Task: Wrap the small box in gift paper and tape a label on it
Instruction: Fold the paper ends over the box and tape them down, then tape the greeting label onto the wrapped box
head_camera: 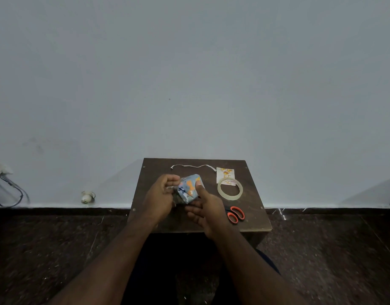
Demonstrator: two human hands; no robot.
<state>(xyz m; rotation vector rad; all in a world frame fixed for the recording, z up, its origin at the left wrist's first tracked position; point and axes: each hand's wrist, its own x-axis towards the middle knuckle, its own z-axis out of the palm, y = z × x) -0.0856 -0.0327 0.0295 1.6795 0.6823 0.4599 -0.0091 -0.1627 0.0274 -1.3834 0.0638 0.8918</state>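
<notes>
A small box covered in light-blue gift paper with orange shapes (188, 188) is held above the middle of a dark wooden table (251, 221). My left hand (160, 194) grips its left end, fingers curled over the paper. My right hand (204, 205) supports it from below and the right, thumb pressed on the top face. A clear tape roll (230, 187) lies to the right. Behind the roll lies a white label with orange print (224, 172).
Orange-handled scissors (235, 214) lie at the table's front right. A thin white strip (193, 166) lies along the back edge. The table stands against a pale wall on a dark stone floor. A plug and cables (87, 196) lie on the floor at left.
</notes>
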